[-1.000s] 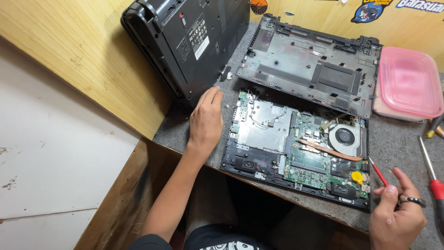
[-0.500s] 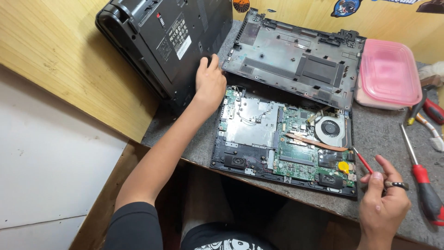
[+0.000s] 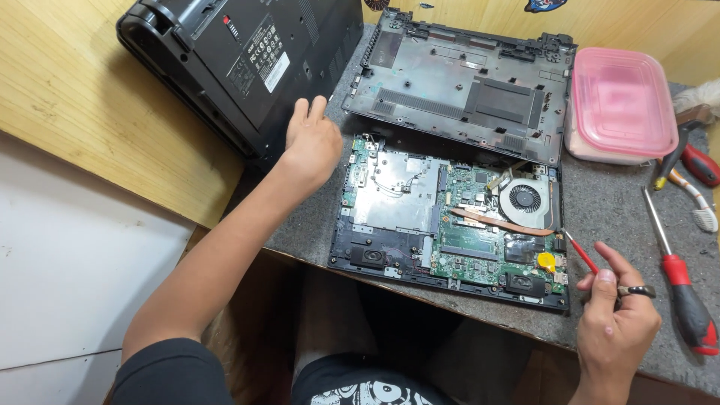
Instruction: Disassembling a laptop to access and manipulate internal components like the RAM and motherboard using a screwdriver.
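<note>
An opened laptop base (image 3: 450, 217) lies on the grey mat, its green circuit board, metal shield, copper heat pipe and round fan (image 3: 525, 199) exposed. My left hand (image 3: 311, 142) hovers open at the base's upper left corner, fingers reaching toward a closed black laptop (image 3: 240, 60) leaning at the back left. My right hand (image 3: 615, 322) is at the lower right, shut on a thin red-handled screwdriver (image 3: 581, 253) whose tip points at the board's right edge beside a yellow round part (image 3: 547, 261).
A removed black bottom cover (image 3: 465, 82) lies behind the base. A pink lidded plastic box (image 3: 622, 105) sits at the right. A large red-handled screwdriver (image 3: 675, 277), pliers and a brush lie on the mat (image 3: 607, 202) at the far right. Wooden wall panel at left.
My left hand has lifted off the base's left edge and moved up toward the black laptop. My right hand with the screwdriver has stayed near the right corner.
</note>
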